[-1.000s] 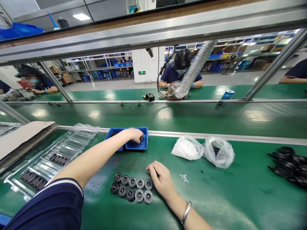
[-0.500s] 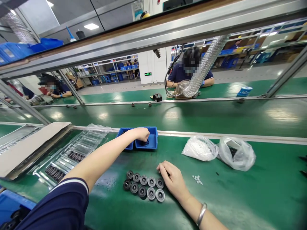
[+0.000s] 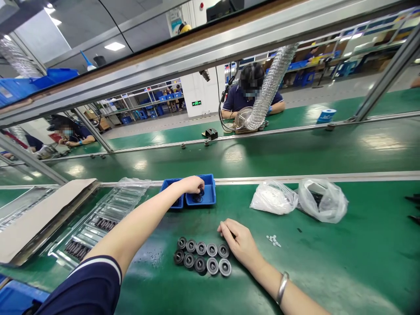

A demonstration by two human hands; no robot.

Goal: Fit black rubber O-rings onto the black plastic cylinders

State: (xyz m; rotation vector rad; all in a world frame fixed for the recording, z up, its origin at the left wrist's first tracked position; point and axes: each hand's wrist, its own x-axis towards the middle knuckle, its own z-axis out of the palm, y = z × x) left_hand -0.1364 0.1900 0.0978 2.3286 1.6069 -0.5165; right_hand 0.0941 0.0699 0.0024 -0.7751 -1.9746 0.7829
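Note:
My left hand (image 3: pixel 194 184) is over the right blue bin (image 3: pixel 210 202), its fingers closed at thin black rings (image 3: pixel 197 197); the fingertips are partly hidden. My right hand (image 3: pixel 241 240) rests on the green bench with its fingers curled together. Whether it holds anything small is hidden. Just left of it, several round dark grey parts (image 3: pixel 211 250) with hollow centres stand in two rows. To its right lie several small white pieces (image 3: pixel 273 240).
A clear plastic tray (image 3: pixel 126 192) with dark cylindrical parts and a cardboard sheet (image 3: pixel 49 214) lie left. Two plastic bags, one with white contents (image 3: pixel 274 199) and one with dark contents (image 3: pixel 323 201), sit right. A metal frame (image 3: pixel 183 48) crosses above; co-workers sit opposite.
The camera view has shifted slightly. My left hand stays at the bin, lifting slightly with black rings at its fingertips. My right hand remains curled beside the round parts.

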